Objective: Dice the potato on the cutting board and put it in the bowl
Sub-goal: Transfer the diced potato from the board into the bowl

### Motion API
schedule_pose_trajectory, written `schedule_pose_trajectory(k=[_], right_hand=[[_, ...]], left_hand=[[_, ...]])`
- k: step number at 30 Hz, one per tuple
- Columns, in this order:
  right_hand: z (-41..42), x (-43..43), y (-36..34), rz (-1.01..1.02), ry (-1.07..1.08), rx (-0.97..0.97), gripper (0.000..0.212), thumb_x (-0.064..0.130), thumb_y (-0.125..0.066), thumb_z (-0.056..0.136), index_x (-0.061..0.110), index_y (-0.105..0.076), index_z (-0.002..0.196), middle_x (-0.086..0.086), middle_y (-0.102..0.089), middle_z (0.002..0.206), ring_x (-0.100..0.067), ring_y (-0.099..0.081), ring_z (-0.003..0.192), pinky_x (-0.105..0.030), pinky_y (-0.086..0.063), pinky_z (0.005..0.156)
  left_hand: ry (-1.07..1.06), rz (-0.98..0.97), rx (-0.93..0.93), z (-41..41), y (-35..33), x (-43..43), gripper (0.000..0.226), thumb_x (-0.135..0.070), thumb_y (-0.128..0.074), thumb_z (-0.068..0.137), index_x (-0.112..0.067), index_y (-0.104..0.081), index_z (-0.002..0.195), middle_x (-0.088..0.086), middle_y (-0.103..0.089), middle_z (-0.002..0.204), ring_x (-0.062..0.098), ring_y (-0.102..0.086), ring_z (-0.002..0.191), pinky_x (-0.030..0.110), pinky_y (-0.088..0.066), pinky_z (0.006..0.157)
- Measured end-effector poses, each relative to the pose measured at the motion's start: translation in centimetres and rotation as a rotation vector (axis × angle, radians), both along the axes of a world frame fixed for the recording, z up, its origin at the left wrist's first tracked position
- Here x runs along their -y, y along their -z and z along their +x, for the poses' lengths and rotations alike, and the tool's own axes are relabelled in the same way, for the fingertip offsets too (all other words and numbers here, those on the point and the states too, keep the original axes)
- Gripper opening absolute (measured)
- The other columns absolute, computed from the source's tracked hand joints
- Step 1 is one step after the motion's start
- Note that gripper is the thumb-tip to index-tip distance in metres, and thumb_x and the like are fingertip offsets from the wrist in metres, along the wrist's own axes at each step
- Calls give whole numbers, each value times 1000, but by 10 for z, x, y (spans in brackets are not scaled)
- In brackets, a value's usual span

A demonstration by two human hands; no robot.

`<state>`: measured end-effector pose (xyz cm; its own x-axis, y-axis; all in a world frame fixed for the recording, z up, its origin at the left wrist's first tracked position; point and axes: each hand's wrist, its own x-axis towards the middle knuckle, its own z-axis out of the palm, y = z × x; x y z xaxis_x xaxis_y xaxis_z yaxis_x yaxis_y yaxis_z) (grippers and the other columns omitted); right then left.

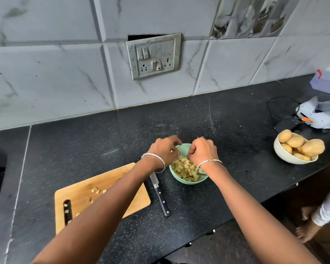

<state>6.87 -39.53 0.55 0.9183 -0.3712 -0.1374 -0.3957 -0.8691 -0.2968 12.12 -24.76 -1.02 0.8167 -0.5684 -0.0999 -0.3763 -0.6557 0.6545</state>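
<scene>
The transfer looks nearly done: most of the diced potato lies in the mint-green bowl. Left hand and right hand hover over the bowl, fingers curled down; I cannot tell whether they pinch pieces. Left of the bowl, stray cubes on the cutting board need gathering, and a forearm hides part of the board.

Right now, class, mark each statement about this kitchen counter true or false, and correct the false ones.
1. The left hand and right hand are both over the green bowl. True.
2. The knife lies on the cutting board. False: it lies on the counter beside the board.
3. A few potato pieces lie on the cutting board. True.
4. The white bowl holds diced potato. False: it holds whole potatoes.
</scene>
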Motion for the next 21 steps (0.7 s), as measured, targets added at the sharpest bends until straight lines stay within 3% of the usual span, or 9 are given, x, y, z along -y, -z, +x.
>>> schedule_pose_trajectory(k=[5, 8, 10, 13, 16, 21], right_hand=[[-13, -41, 10, 125, -177, 153, 14, 13, -64, 84, 19, -76, 83, 3, -74, 87, -22, -66, 87, -35, -54, 78], [-18, -82, 26, 200, -290, 141, 14, 15, -63, 85, 20, -77, 84, 3, -74, 88, -23, -66, 87, -36, -53, 78], [-22, -108, 38, 214, -354, 73, 15, 23, -64, 89, 21, -77, 95, 1, -73, 99, -24, -63, 101, -36, -51, 87], [-27, -147, 56, 231, -499, -69, 37, 38, -62, 93, 20, -67, 125, -3, -65, 126, -21, -40, 135, -34, -33, 112], [-29, -185, 75, 235, -613, -153, 57, 42, -59, 95, 15, -47, 144, -3, -45, 149, -22, -32, 142, -34, -25, 116], [-34, -229, 100, 205, -605, -105, 60, 40, -51, 100, 12, -35, 150, -6, -24, 160, -23, -18, 149, -36, -18, 120]], left_hand=[[-127, -3, -78, -6, 6, -83, 20, -26, -66, 88, -25, -63, 108, -7, -72, 90, 15, -67, 83, 36, -56, 80], [-249, 94, -89, -17, 17, -146, 19, -24, -71, 85, -28, -65, 103, -10, -69, 89, 12, -64, 82, 32, -53, 80], [-335, 162, -100, -27, 28, -184, 18, -21, -72, 83, -30, -66, 98, -11, -68, 88, 13, -63, 86, 30, -50, 79], [-485, 273, -131, -48, 49, -241, 19, -18, -70, 81, -35, -67, 88, -9, -69, 87, 17, -66, 89, 31, -50, 79], [-627, 316, -126, -72, 62, -282, 19, -16, -66, 81, -34, -70, 86, -7, -69, 83, 22, -67, 92, 30, -49, 77], [-599, 316, -102, -98, 70, -297, 29, -20, -66, 83, -29, -70, 110, 0, -70, 91, 26, -65, 95, 33, -50, 77]])
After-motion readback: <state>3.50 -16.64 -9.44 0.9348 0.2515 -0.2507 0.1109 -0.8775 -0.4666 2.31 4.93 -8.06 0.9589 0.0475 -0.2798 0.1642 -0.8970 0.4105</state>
